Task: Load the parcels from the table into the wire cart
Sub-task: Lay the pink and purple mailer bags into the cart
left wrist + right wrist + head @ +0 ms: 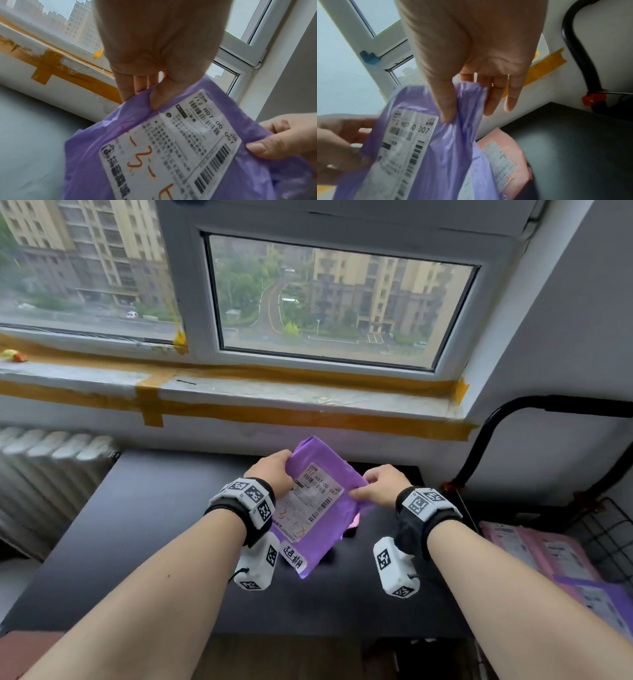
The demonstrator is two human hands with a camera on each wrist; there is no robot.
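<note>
I hold a purple plastic parcel (320,505) with a white shipping label above the dark table (144,535). My left hand (274,470) pinches its upper left edge, thumb on the front (155,100). My right hand (380,486) pinches its right edge between thumb and fingers (448,108). The same purple parcel (171,148) fills the left wrist view, and its crumpled right edge (447,148) shows in the right wrist view. A pink parcel (506,155) lies on the table beneath it. The wire cart (609,529) stands at the right and holds several pink and purple parcels (548,553).
A window sill with orange tape (239,392) runs behind the table. A white radiator (48,474) stands at the left. The cart's black curved handle (496,436) rises by the right wall.
</note>
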